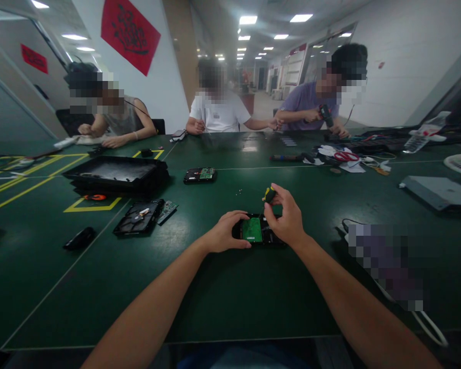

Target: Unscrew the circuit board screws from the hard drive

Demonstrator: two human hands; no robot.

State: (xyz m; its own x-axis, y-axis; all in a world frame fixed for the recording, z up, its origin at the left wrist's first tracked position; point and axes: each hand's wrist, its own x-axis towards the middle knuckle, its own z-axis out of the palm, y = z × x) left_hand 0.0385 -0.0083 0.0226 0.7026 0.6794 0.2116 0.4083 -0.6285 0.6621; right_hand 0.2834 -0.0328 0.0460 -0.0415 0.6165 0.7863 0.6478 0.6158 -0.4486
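Observation:
A black hard drive [258, 230] with a green circuit board facing up lies on the dark green table [223, 287] in front of me. My left hand [226, 232] grips its left edge, fingers curled round it. My right hand [286, 215] is closed round a small screwdriver [269, 194] with a yellow and black handle, held upright over the drive's right part. A few tiny screws [238, 192] lie on the table just beyond the drive.
An opened drive [139, 217] with a loose green board lies to the left, behind it a black tray [117, 173] and another drive [200, 175]. Three people sit at the far side. Scissors [346, 156], cables and a grey box [438, 190] lie to the right.

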